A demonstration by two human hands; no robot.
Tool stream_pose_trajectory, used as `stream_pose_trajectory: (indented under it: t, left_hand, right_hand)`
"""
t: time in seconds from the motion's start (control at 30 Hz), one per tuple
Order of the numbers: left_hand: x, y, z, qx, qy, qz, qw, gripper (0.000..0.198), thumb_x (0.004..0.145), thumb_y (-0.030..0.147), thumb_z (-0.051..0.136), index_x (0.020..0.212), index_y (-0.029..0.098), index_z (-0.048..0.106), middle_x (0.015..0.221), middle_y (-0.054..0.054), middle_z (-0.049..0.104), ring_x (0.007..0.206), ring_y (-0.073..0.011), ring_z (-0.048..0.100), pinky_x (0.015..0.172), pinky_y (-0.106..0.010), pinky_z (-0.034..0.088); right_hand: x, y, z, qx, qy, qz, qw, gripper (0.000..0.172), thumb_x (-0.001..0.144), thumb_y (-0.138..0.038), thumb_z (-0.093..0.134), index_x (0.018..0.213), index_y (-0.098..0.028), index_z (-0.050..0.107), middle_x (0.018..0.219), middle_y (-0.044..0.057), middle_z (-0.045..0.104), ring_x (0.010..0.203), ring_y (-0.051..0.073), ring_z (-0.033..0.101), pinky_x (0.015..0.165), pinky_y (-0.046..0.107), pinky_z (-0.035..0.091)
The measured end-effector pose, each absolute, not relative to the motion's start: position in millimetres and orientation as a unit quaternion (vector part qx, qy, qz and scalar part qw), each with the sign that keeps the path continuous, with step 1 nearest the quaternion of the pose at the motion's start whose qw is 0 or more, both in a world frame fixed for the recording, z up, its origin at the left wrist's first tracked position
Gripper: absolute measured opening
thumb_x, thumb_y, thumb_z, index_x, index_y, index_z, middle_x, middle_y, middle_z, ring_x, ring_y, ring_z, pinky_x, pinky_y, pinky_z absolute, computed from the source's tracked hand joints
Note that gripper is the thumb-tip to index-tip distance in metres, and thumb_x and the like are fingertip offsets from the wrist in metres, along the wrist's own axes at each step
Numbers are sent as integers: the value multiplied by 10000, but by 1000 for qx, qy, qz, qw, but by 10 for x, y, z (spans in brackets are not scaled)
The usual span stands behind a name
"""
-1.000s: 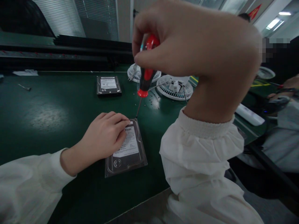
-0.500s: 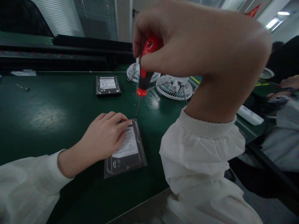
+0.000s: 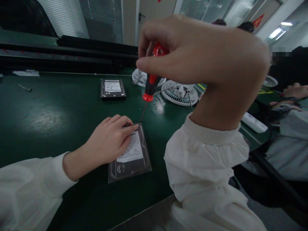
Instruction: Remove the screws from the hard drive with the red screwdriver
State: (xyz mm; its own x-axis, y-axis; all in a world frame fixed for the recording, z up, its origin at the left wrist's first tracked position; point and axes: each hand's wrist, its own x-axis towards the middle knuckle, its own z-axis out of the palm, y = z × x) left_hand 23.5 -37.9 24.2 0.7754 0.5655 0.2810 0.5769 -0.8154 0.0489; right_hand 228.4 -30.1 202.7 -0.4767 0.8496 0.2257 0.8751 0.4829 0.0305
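A silver-grey hard drive (image 3: 133,168) with a white label lies on the green tabletop in front of me. My left hand (image 3: 109,138) grips its left side, thumb across the label's top and fingers over the far-left edge. My right hand (image 3: 190,53), raised above, is closed around the handle of a red and black screwdriver (image 3: 152,84). The shaft points down and its tip meets the drive's far right corner. Whether a screw sits under the tip is too small to tell.
Farther back lies a second hard drive (image 3: 113,89). Behind the screwdriver are two white round fan-like parts (image 3: 179,93) with cables, and several small screws (image 3: 156,104). A white bar-shaped object (image 3: 254,122) is to the right, near another person's hand (image 3: 295,90).
My right hand's fingers and thumb have shifted on the screwdriver handle, which leans slightly more to the right. The tip stays at the same corner. The camera view has shifted a little.
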Motion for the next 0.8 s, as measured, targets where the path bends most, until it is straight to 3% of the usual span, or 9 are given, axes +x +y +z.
stream_pose_trajectory:
  t: [0.13, 0.3, 0.5, 0.63, 0.7, 0.8]
  left_hand:
    - [233, -375, 234, -942, -297, -158, 18, 428, 971, 239, 407, 1254, 126, 708, 1146, -156, 665, 981, -315, 612, 792, -493, 539]
    - [228, -373, 219, -942, -292, -161, 20, 428, 972, 238, 408, 1254, 128, 710, 1145, -155, 664, 976, -309, 613, 804, -489, 536]
    - [228, -370, 218, -941, -300, -156, 15, 429, 983, 248, 403, 1267, 138, 706, 1162, -148, 661, 994, -301, 611, 807, -473, 539]
    - [227, -368, 227, -941, -304, -149, 11, 434, 985, 252, 397, 1265, 139, 708, 1159, -147, 664, 999, -299, 613, 820, -471, 541]
    - [225, -367, 228, -941, -304, -149, 9, 437, 988, 252, 392, 1268, 136, 706, 1164, -149, 662, 1001, -300, 610, 821, -476, 540]
    - [224, -369, 222, -941, -302, -155, 10, 435, 990, 253, 394, 1269, 135, 706, 1164, -151, 660, 1000, -301, 607, 816, -478, 542]
  right_hand:
    - [2279, -315, 2038, -493, -862, -78, 91, 383, 907, -332, 502, 1159, -130, 709, 947, 46, 663, 746, 97, 483, 677, 278, 285]
    - [2275, -332, 2044, -458, -883, -61, 80, 382, 844, -226, 525, 1167, -132, 706, 1149, 45, 679, 968, 130, 572, 742, 249, 349]
    - [2266, -320, 2029, -482, -868, -68, 99, 372, 906, -297, 514, 1150, -99, 713, 986, 51, 661, 760, 83, 478, 685, 261, 303]
    - [2292, -312, 2035, -483, -869, -54, 97, 376, 823, -218, 559, 1163, -135, 698, 1085, 52, 662, 865, 116, 538, 716, 253, 347]
    - [2302, -319, 2038, -486, -867, -51, 99, 384, 847, -251, 551, 1191, -137, 678, 1124, 61, 659, 927, 140, 555, 754, 269, 357]
    - [2303, -334, 2037, -492, -862, -52, 112, 376, 914, -335, 498, 1165, -125, 685, 1006, 60, 670, 837, 137, 544, 745, 292, 349]
